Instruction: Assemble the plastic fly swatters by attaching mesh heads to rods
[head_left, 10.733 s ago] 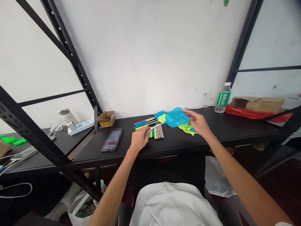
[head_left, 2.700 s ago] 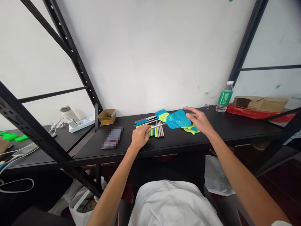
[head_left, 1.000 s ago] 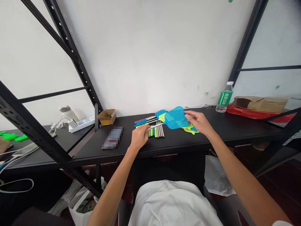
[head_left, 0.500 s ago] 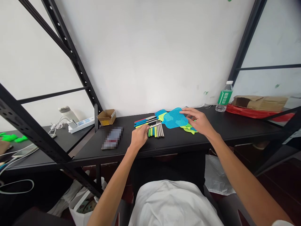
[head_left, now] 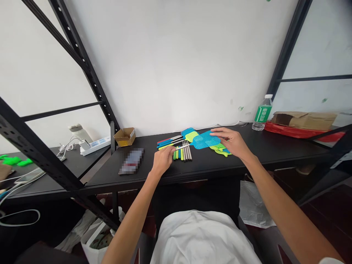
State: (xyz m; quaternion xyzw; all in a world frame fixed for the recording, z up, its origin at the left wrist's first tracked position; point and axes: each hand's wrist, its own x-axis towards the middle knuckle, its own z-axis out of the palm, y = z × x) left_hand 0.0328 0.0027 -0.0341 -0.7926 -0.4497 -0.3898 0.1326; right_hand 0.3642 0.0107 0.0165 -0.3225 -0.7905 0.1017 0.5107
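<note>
**Head view: a blue swatter in your hands, on the black desk [head_left: 261,154].**
Your left hand [head_left: 163,160] pinches its thin metal handle [head_left: 183,146]; your right hand [head_left: 229,142] rests spread fingers [head_left: 220,132] on the blue mesh head [head_left: 205,140]. Lime mesh heads [head_left: 220,148] and a row of loose coloured handles [head_left: 183,154] lie unfitted.

A blue plastic fly swatter [head_left: 205,139] lies almost flat, its mesh head just left of the right hand [head_left: 230,143], its thin metal handle [head_left: 183,146] pinched in the left hand [head_left: 163,160], above a row of loose coloured handles [head_left: 182,154].
</note>
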